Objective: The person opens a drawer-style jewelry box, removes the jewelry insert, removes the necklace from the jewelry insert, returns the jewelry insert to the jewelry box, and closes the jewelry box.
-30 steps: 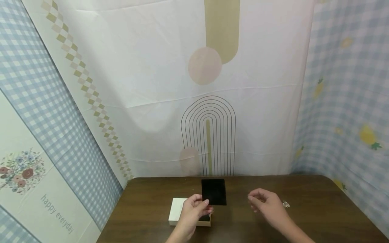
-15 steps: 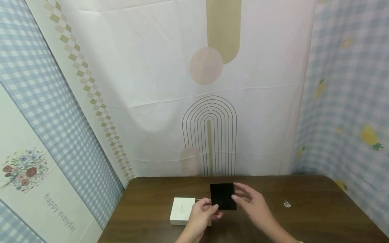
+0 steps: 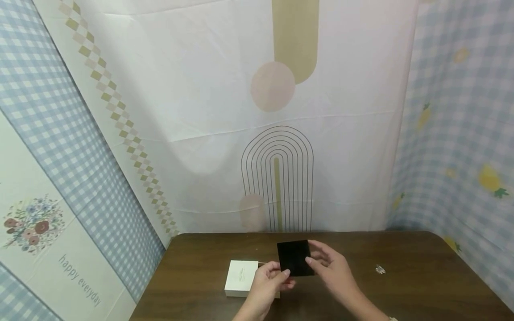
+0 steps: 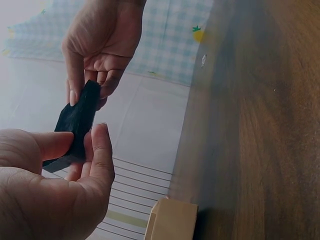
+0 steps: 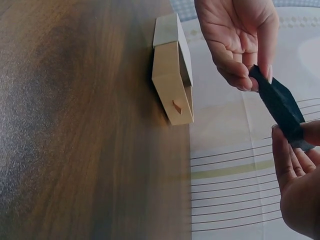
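Held up above the table is a flat black square pad (image 3: 294, 257), a foam-like box insert by its look. My left hand (image 3: 265, 284) pinches its lower left corner, thumb on the near face. On the opposite side my right hand (image 3: 333, 269) grips the right edge between thumb and fingers. The pad's thickness shows in the left wrist view, where the black pad (image 4: 77, 122) is seen edge-on between both hands. Behind my left hand lies a white box sleeve (image 3: 241, 278) with printed lettering; its beige drawer (image 5: 167, 75) is pulled partly out, showing a small ribbon tab (image 5: 177, 107).
A small clear, shiny object (image 3: 380, 269) lies on the brown wooden table (image 3: 425, 285) to the right of my hands. White patterned cloth (image 3: 201, 187) hangs behind the table's far edge, with checked cloth (image 3: 449, 147) at the right side.
The right hand has come in from the right and taken hold of the pad's right edge. The left hand and pad have shifted slightly right; over the last half second they barely move.
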A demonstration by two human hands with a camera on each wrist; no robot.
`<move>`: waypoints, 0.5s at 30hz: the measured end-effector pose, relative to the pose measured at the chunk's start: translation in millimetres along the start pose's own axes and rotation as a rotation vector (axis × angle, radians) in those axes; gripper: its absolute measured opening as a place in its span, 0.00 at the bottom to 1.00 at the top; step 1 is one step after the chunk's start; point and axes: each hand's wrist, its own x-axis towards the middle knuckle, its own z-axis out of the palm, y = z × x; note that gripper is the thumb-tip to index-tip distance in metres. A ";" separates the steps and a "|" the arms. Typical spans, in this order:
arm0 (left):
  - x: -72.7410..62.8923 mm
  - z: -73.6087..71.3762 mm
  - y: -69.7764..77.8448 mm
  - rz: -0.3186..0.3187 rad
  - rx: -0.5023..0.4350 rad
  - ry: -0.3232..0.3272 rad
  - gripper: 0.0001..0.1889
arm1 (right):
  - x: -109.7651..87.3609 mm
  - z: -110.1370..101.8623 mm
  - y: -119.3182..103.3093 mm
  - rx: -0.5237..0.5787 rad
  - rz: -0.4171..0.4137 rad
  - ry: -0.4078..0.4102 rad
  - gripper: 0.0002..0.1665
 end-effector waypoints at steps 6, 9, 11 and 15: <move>-0.9 -4.2 1.8 0.005 0.017 0.002 0.17 | 2.6 -4.1 2.6 -0.048 -0.018 0.014 0.30; -2.0 -7.7 3.8 0.019 0.021 0.003 0.16 | 3.0 -11.2 6.7 -0.065 -0.022 0.025 0.30; -2.7 -10.9 5.3 0.032 0.021 0.004 0.15 | 3.0 -17.3 10.3 -0.071 -0.020 0.033 0.30; -5.4 -19.9 8.5 0.051 0.028 0.013 0.14 | 3.0 -29.0 19.3 -0.091 -0.010 0.044 0.30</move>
